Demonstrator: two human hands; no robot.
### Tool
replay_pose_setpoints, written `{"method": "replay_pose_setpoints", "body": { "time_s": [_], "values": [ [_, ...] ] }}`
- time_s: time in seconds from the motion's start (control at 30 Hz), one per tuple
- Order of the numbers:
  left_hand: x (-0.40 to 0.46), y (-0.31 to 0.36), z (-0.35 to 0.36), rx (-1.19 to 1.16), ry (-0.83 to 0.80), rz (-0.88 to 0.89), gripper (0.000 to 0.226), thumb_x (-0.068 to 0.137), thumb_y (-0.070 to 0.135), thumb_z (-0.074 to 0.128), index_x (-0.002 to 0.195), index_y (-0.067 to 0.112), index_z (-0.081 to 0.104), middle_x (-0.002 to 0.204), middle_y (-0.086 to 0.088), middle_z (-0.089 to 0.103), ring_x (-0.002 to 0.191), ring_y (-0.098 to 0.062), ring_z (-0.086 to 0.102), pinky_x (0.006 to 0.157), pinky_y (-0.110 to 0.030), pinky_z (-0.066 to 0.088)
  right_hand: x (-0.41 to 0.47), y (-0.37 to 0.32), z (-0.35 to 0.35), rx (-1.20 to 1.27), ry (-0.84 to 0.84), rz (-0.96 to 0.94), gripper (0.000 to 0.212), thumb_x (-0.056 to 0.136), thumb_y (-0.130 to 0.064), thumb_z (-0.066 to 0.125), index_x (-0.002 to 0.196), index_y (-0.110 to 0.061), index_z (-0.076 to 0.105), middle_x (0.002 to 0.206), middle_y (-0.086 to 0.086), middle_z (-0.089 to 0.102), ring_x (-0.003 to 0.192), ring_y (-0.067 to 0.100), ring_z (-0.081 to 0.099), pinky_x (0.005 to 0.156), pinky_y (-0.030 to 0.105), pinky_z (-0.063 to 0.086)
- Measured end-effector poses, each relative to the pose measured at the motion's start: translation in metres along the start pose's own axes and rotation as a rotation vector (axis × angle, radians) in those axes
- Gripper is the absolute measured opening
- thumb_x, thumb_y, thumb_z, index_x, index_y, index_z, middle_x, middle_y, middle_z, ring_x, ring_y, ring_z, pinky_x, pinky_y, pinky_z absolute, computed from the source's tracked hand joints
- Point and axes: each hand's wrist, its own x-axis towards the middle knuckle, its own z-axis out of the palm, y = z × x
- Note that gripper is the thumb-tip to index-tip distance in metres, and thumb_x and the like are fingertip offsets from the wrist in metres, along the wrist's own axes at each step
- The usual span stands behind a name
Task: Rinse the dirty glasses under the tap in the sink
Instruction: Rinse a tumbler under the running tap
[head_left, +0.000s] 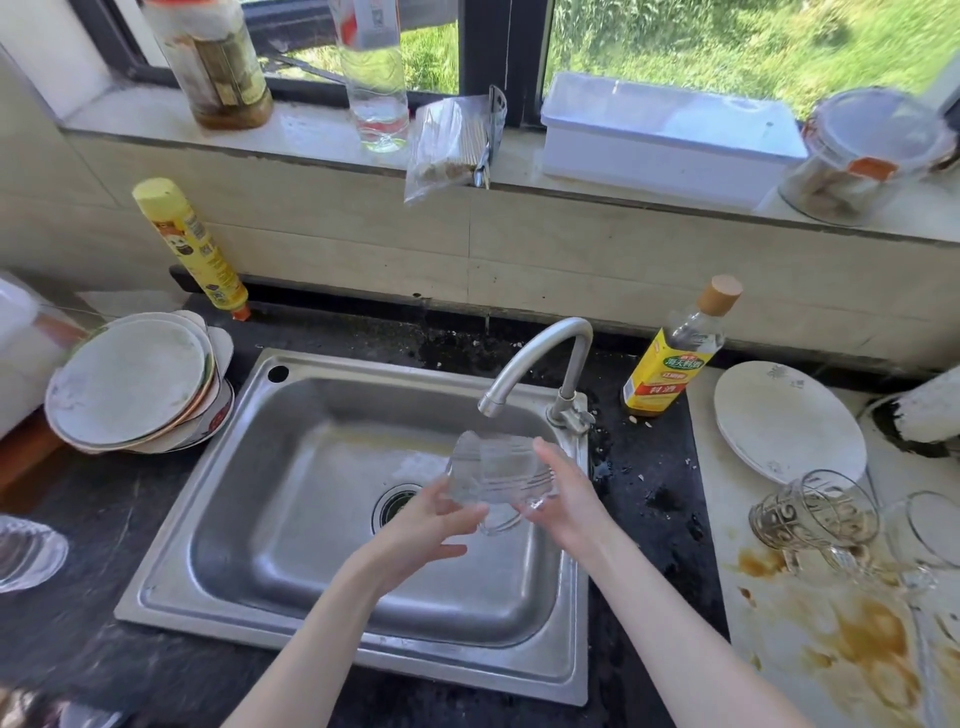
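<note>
I am holding a clear glass (493, 470) over the sink (311, 519), just below the spout of the tap (524, 364). The glass is lying tilted, mouth toward the left and its base low on the right. My left hand (431, 525) is cupping it from below, fingers curled up around the near side, so that grip is grasping the glass. My right hand (563, 493) is gripping the far side and base, fingers wrapped over the rim; that grip too is grasping the glass. I cannot tell whether water is running.

The sink is steel, with a round drain (395, 506) showing under my left hand. It is sitting in a dark desk (93, 639).

To the right, two more glasses (815, 512) are lying on their sides on a pale board (831, 649) smeared with brown stains. A white plate (789, 421) is resting just behind them. A yellow-labelled bottle (675, 358) is standing near the tap.

To the left, a stack of plates (135, 384) is sitting beside the sink, with a yellow spray can (192, 249) leaning behind it.
</note>
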Motion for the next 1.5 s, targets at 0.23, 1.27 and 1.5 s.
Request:
{"method": "replay_pose_setpoints", "body": {
  "time_s": [0.23,1.27,1.5],
  "values": [
    [0.01,0.003,-0.001,0.314,0.04,0.085,0.087,0.072,0.028,0.08,0.138,0.036,0.024,0.115,0.001,0.049,0.081,-0.009,0.059,0.077,-0.02,0.049,-0.011,-0.013,0.012,-0.658,0.116,-0.266,0.051,0.077,-0.03,0.075,0.118,-0.025,0.045,0.118,-0.007,0.047,0.105,0.009,0.048,0.091,0.028,0.042],
    [-0.018,0.004,-0.033,0.723,-0.276,0.311,0.053,0.074,0.028,0.077,0.112,0.041,0.042,0.111,0.023,0.055,0.098,0.014,0.051,0.078,-0.004,0.039,-0.117,0.036,0.032,-0.514,0.124,-0.193,0.037,0.09,-0.049,0.051,0.1,-0.015,0.063,0.096,-0.005,0.067,0.096,0.01,0.063,0.089,0.036,0.054],
    [-0.043,-0.023,0.007,0.931,-0.521,0.374,0.079,0.058,0.048,0.08,0.124,0.034,0.039,0.123,0.02,0.048,0.119,-0.004,0.043,0.091,-0.011,0.031,-0.193,0.097,-0.001,-0.648,0.353,-0.312,0.031,0.088,-0.045,0.057,0.08,-0.015,0.056,0.078,-0.011,0.054,0.075,0.004,0.054,0.076,0.02,0.05]
  ]
}}
